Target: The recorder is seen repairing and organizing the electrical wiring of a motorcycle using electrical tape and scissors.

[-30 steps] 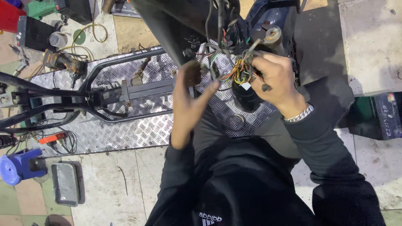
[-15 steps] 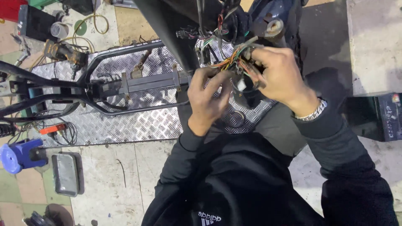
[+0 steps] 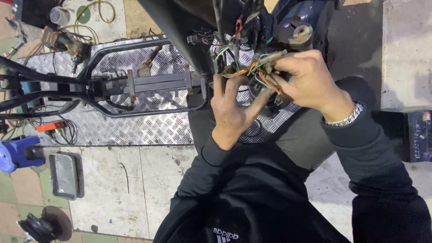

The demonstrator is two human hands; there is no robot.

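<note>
1. Since half a second ago: left hand (image 3: 234, 110) barely shifted, fingers more upright now; right hand (image 3: 306, 81) much as before, at the wire bundle (image 3: 249, 69).
2. Left hand: palm up beneath the bundle, fingers loosely spread and curled upward, thumb angled right toward the other hand; touching the lower wires, probably to steady them and hold them apart from the rest. Firm pinch or mere support: cannot tell.
3. Right hand: fingers pressed together around the right end of the bundle, pinching a pale connector (image 3: 270, 56) and the orange, green and red leads, seemingly for a closer look. Metal bracelet (image 3: 344, 119) at the wrist.
4. Wire bundle: far centre, hanging out of the dark vehicle body (image 3: 288, 27), between both hands, above the diamond-plate sheet (image 3: 126, 128).
5. Left of the hands: black tube frame (image 3: 112, 90) lying across the plate, well apart from the wiring.
6. Near left floor: blue tool (image 3: 18, 153), small grey tray (image 3: 65, 175), black pulley-like wheel (image 3: 42, 225).
7. Far right: dark box (image 3: 418, 135) on the concrete, untouched.
</note>
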